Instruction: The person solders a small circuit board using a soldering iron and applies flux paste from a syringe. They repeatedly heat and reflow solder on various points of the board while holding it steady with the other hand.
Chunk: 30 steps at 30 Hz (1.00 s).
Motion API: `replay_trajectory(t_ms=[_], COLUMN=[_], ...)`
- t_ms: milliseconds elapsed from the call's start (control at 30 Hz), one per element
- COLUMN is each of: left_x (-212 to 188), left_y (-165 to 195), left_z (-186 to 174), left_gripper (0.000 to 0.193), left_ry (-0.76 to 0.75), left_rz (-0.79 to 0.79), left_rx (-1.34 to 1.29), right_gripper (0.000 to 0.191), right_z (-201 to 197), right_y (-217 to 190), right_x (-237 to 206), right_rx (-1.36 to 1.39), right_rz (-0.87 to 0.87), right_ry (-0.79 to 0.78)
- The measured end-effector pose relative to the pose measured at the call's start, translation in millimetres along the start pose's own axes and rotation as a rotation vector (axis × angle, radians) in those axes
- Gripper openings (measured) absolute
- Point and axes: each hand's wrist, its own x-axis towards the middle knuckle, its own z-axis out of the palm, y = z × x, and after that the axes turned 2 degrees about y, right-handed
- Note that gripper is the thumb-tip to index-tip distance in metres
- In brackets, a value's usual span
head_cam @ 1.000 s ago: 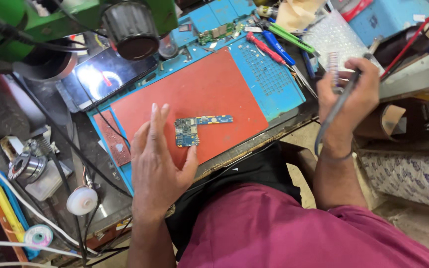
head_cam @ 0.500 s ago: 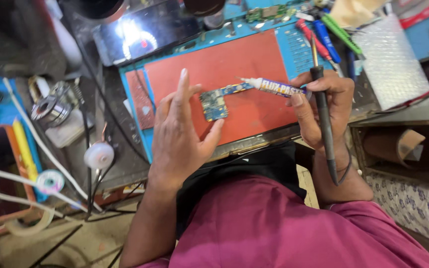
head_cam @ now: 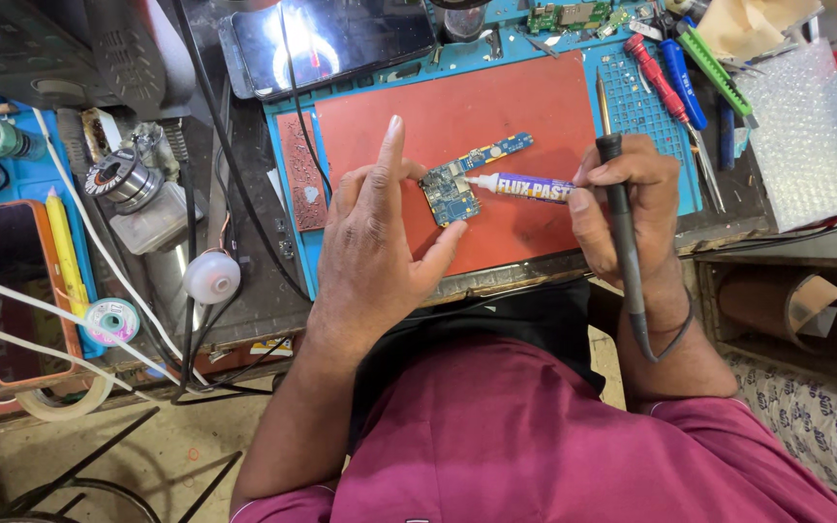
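Now right hand (head_cam: 632, 208) clamped on syringe (head_cam: 525, 186), nozzle pointing left at circuit board (head_cam: 457, 184); left hand (head_cam: 375, 242) steadying board.

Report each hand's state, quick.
Left hand: open, fingers steadying the circuit board.
Right hand: closed, holding a flux syringe and soldering iron.

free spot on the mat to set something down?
Bare red mat above the circuit board, up to the phone; a strip below the syringe too. Crowded: blue grid by the screwdrivers, and around the left hand and right hand.
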Motion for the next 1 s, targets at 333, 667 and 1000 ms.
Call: replay_trajectory(t_ms=[333,667,1000], left_x=[0.8,1.4,1.1], left_y=[-0.2,0.2,-1.9], left_z=[1.0,3.4,4.7], left_gripper=[0.1,0.103,0.103], left_ry=[0.006,0.028,0.035], left_rz=[-0.002,-0.02,-0.015], left_rx=[-0.006,-0.006,-0.003], right_gripper=[0.045,0.036,0.032], right_z=[-2.3,-1.0,7.5], right_y=[-4.2,0.5,-0.8], right_x=[1.9,-1.1,3.6], right_rx=[0.074,0.0,-0.07], right_rz=[0.017,-0.027,-0.021], right_ry=[-0.078,0.013,-0.006])
